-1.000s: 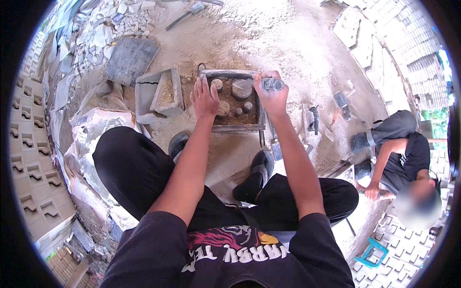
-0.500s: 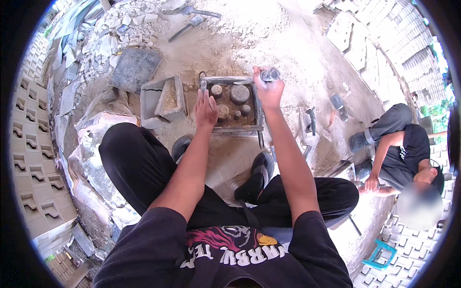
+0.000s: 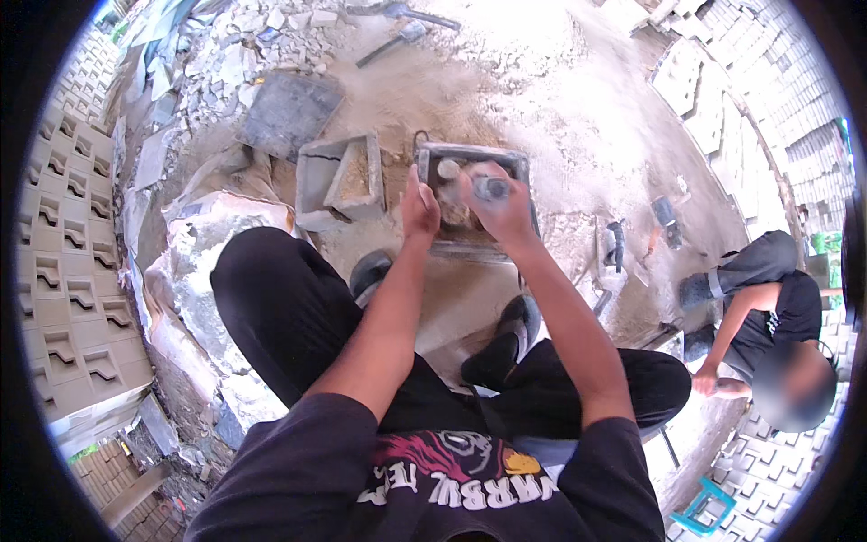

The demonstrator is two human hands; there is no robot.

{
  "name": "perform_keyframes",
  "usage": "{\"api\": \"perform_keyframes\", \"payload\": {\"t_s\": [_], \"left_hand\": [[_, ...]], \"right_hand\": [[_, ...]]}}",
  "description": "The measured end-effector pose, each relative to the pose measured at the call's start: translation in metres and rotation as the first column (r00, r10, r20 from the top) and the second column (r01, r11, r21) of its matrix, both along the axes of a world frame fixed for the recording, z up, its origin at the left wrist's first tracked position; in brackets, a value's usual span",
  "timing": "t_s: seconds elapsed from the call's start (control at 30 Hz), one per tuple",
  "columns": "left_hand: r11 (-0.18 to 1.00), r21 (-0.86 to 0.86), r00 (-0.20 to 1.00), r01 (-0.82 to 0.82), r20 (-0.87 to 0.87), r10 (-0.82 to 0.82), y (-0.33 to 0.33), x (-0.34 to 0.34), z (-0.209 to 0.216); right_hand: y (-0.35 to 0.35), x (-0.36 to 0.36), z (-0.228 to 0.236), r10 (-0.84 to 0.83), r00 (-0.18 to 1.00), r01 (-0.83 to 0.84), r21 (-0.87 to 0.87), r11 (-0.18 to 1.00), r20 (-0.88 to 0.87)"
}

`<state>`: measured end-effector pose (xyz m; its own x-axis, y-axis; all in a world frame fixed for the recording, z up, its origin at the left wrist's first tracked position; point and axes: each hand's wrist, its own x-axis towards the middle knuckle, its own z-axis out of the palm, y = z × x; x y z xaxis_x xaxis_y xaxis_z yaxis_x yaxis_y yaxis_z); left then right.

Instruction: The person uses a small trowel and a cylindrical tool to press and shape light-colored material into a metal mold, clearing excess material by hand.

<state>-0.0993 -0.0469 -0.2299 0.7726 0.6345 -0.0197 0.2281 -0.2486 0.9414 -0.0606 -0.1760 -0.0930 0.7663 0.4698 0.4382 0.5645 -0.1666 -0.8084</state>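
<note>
A low rectangular frame (image 3: 474, 249) lies on the ground in front of me, with earth or sand inside. A round pale-topped block (image 3: 449, 169) stands in its far left part; other contents are hidden under my right hand. My left hand (image 3: 420, 210) grips the frame's left wall, fingers along the side and thumb towards the inside. Over the frame's middle, my right hand (image 3: 502, 210) is closed around a grey round-topped tool (image 3: 491, 188). Its lower part is hidden and the hand is slightly blurred, so I cannot tell its exact kind.
Left of the frame sits a grey open box (image 3: 316, 185) with sandy material. Beyond it lie a dark slab (image 3: 291, 116), a hammer (image 3: 397, 43) and rubble (image 3: 230, 54). Tools (image 3: 615, 246) lie to the right, where another person (image 3: 754, 307) sits. A torn sack (image 3: 212, 262) is by my left knee.
My right hand has moved with the tool from the frame's far right corner to over its middle. My left hand stays at the left wall. The whole view has shifted slightly.
</note>
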Motion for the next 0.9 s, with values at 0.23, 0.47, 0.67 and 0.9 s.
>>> {"api": "perform_keyframes", "payload": {"t_s": [0.23,0.47,0.67,0.9], "left_hand": [[0.992,0.126,1.0,-0.005,0.024,0.002,0.012,0.007,-0.026],[0.977,0.207,0.998,0.046,-0.045,-0.038,0.007,0.013,-0.026],[0.965,0.264,0.997,0.005,-0.079,0.017,0.012,0.012,-0.028],[0.931,0.362,0.999,-0.037,-0.005,0.042,0.017,0.022,-0.025]], "right_hand": [[0.001,0.007,0.014,-0.151,0.985,0.16,0.118,0.98,-0.081],[0.009,0.025,-0.01,-0.209,0.976,0.207,0.029,0.978,0.064],[-0.007,0.009,0.028,-0.154,0.981,0.15,-0.048,0.988,-0.116],[0.012,-0.001,-0.02,-0.184,0.979,0.17,0.149,0.974,0.084]]}}
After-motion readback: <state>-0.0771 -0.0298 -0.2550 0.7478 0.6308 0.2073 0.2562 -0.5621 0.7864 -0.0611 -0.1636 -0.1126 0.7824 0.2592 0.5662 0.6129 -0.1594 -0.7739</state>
